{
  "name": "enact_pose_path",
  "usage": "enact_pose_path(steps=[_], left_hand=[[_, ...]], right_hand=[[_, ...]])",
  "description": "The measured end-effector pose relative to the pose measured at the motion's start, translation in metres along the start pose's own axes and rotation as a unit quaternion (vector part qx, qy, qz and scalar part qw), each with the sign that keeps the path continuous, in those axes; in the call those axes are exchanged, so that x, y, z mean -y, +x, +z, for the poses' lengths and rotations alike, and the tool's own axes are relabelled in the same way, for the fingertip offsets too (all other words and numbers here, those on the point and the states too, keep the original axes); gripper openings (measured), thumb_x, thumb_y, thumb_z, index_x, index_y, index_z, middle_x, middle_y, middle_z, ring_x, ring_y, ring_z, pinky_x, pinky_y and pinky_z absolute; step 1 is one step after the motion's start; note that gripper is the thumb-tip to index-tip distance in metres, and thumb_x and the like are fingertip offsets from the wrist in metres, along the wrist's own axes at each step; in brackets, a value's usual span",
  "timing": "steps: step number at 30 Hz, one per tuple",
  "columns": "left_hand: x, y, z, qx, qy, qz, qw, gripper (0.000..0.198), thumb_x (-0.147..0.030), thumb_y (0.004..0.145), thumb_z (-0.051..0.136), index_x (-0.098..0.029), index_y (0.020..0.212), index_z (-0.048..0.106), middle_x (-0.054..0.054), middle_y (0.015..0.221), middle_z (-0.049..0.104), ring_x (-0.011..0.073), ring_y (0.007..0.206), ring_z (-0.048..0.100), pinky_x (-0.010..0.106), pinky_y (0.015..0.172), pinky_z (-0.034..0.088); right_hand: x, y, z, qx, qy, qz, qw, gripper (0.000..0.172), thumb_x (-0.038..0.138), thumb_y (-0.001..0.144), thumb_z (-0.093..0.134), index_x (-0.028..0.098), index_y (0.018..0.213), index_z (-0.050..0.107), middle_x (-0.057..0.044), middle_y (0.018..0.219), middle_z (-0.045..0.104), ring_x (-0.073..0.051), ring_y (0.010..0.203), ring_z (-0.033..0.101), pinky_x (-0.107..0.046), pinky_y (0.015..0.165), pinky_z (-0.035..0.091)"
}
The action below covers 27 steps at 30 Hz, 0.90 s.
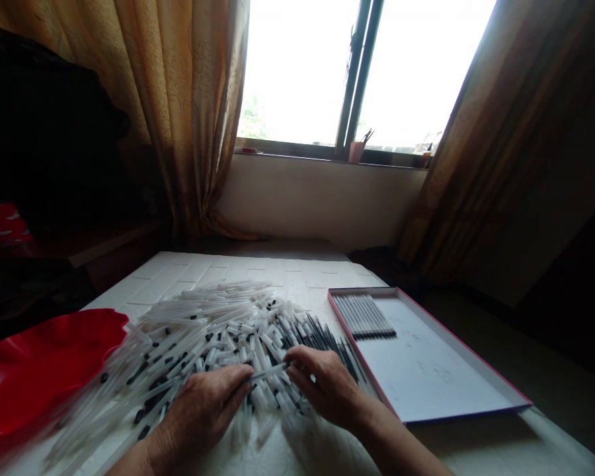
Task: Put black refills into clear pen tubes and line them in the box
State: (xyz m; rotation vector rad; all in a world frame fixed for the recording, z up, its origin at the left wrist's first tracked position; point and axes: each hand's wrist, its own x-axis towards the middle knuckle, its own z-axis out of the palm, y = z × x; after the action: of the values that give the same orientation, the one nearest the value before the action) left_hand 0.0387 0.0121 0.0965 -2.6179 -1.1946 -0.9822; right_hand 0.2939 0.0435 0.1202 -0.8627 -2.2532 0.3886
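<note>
A clear pen (269, 373) spans the gap between my two hands, just above a heap of pen parts. At one end my left hand (205, 404) pinches it between thumb and fingers. The fingertips of my right hand (322, 382) are closed on the other end. Under and behind them lie translucent pen barrels (213, 303), short clear caps (262, 347) and small black plugs. Dark thin refills (315, 332) are bunched behind my right hand. Several pens (364, 316) lie side by side in the shallow box (441, 377) to the right.
A red scalloped basin (54, 354) stands at the left edge of the white table (258, 266). Behind the table are a wall and a window. A pink cup (356, 152) sits on the sill, with curtains (193, 99) on both sides.
</note>
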Motion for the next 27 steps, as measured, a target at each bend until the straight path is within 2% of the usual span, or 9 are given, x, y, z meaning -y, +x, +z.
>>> enact_pose_path(steps=[4,7,13,22,27], left_hand=[[0.005,-0.003,0.005,0.007,0.000,-0.002,1.000,0.022,-0.030,0.103,0.041,-0.027,0.107,0.062,-0.001,0.091,0.081,0.0181,0.078,0.080,0.022,0.066,0.060],[0.005,0.000,0.001,0.006,0.005,0.003,1.000,0.022,-0.031,0.104,0.043,-0.026,0.107,0.064,0.000,0.094,0.081,0.0187,0.082,0.080,0.023,0.070,0.060],[-0.001,0.007,-0.009,-0.012,0.013,0.011,1.000,0.027,-0.036,0.104,0.043,-0.025,0.100,0.067,-0.001,0.087,0.080,0.0168,0.075,0.080,0.021,0.064,0.060],[0.008,0.006,-0.006,-0.064,0.050,0.010,0.997,0.042,-0.043,0.107,0.039,-0.020,0.094,0.071,0.004,0.081,0.078,0.0183,0.069,0.077,0.025,0.060,0.059],[0.008,0.001,-0.003,-0.076,0.060,0.007,0.995,0.026,-0.035,0.106,0.051,-0.016,0.099,0.067,0.002,0.085,0.072,0.0146,0.069,0.071,0.028,0.061,0.058]], right_hand=[[-0.001,0.000,0.000,0.000,-0.003,-0.006,1.000,0.022,0.030,0.098,0.046,0.020,0.090,0.065,-0.003,0.073,0.069,-0.014,0.059,0.060,-0.022,0.059,0.042],[-0.001,0.000,0.001,-0.004,-0.009,-0.012,1.000,0.026,0.032,0.099,0.045,0.020,0.086,0.064,-0.002,0.069,0.067,-0.014,0.058,0.059,-0.022,0.057,0.041],[0.001,0.001,0.002,-0.026,-0.017,-0.022,0.999,0.034,0.035,0.100,0.042,0.020,0.079,0.064,-0.002,0.065,0.066,-0.014,0.056,0.058,-0.022,0.056,0.042],[-0.004,0.001,-0.001,-0.067,-0.017,-0.004,0.998,0.033,0.034,0.099,0.041,0.021,0.077,0.062,-0.002,0.065,0.065,-0.014,0.055,0.057,-0.023,0.057,0.042],[-0.003,0.002,0.002,-0.057,-0.020,-0.010,0.998,0.029,0.032,0.098,0.043,0.022,0.078,0.063,-0.001,0.065,0.065,-0.014,0.056,0.057,-0.022,0.057,0.041]])
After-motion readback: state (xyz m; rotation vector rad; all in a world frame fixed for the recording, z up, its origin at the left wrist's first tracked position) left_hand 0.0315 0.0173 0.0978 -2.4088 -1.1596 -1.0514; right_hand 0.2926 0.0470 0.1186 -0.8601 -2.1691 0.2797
